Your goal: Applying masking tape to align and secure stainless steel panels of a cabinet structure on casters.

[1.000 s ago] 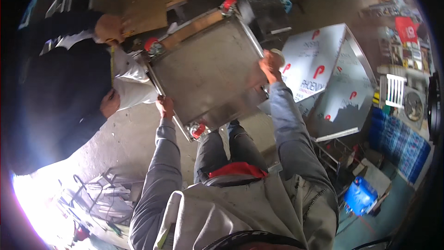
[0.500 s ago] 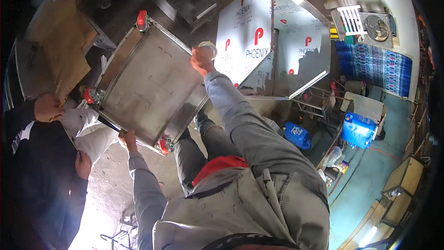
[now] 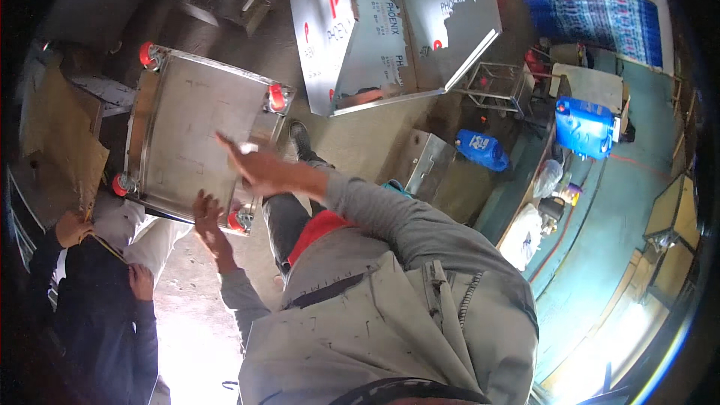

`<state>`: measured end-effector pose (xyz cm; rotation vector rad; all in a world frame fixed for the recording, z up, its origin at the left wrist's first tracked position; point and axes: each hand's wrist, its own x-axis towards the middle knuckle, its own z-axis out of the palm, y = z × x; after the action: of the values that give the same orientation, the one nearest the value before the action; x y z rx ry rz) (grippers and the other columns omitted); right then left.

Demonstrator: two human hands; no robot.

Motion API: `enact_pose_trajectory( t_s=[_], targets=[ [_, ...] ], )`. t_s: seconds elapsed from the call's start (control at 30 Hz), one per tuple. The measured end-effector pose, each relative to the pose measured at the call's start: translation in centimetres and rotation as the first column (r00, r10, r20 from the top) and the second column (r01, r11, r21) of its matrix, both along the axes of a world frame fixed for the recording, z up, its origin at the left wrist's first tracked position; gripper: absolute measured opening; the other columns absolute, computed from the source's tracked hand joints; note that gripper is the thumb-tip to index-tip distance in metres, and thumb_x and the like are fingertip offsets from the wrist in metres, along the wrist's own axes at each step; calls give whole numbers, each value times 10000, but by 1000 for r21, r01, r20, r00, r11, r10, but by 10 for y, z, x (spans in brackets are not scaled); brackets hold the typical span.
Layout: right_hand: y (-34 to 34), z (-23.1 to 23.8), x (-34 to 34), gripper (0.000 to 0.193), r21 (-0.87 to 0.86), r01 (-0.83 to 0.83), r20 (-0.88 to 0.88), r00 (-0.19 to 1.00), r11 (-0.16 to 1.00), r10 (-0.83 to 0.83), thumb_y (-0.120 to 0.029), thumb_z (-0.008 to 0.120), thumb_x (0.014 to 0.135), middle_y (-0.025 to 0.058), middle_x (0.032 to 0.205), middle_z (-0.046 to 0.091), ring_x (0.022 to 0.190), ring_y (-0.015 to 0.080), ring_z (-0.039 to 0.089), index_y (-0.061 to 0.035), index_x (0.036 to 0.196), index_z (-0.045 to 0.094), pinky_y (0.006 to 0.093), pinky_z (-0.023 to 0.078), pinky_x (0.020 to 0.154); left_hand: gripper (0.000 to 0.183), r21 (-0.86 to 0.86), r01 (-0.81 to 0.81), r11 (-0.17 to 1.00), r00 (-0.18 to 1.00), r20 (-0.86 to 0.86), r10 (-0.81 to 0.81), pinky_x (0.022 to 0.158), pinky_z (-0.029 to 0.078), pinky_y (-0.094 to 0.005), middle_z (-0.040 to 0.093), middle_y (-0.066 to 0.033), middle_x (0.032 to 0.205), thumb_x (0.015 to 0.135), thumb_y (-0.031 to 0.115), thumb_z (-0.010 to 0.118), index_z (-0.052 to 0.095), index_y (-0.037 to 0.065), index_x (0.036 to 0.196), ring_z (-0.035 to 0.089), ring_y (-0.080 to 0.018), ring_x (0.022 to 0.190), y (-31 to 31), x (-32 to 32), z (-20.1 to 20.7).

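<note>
A square metal base [image 3: 187, 127] with a red caster at each corner stands ahead of me on the left, its wheeled face turned toward me. My right hand [image 3: 277, 174] is in front of its right side, index finger stretched out over the panel, holding nothing I can see. My left hand [image 3: 211, 229] is near the lower edge beside a red caster [image 3: 240, 220], fingers spread and slightly blurred. Another red caster [image 3: 277, 97] is at the far right corner. Whether either hand touches the metal, I cannot tell.
At left a co-worker's hands [image 3: 73, 229] hold a yellow measuring tape [image 3: 105, 246]. A large open metal box [image 3: 322, 45] with printed film stands ahead. Blue jerrycans [image 3: 481, 148] and a metal box [image 3: 424, 161] are at right. Brown board [image 3: 64, 127] leans at far left.
Both hands have come off the base's edges. My right hand left the far right corner and a pale round thing there, moving nearer. In view, the base and large box shifted leftward and up.
</note>
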<state>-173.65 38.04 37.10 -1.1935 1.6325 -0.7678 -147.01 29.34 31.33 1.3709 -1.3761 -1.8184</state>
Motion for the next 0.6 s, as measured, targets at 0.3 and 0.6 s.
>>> enact_pose_trajectory(
  t_s=[0.3, 0.6],
  targets=[
    [139, 54, -14, 1204, -62, -46, 339, 939, 997, 65, 19, 684, 942, 297, 1002, 708, 910, 443, 734, -113, 1738, -210, 478, 573, 830, 395, -3, 208, 978, 975, 77, -207, 1028, 568, -357, 758, -142, 1260, 1055, 149, 747, 703, -23, 1408, 715, -218, 1176, 138, -95, 108],
    [232, 108, -40, 1180, -235, 121, 501, 865, 964, 13, -76, 773, 991, 297, 1545, 502, 1386, 366, 575, -69, 1759, -123, 407, 472, 1128, 806, -171, 487, 856, 856, -98, -507, 1184, 475, -456, 578, -162, 1544, 987, 360, 816, 444, 48, 1630, 582, -279, 1394, 192, -153, 188]
  ],
)
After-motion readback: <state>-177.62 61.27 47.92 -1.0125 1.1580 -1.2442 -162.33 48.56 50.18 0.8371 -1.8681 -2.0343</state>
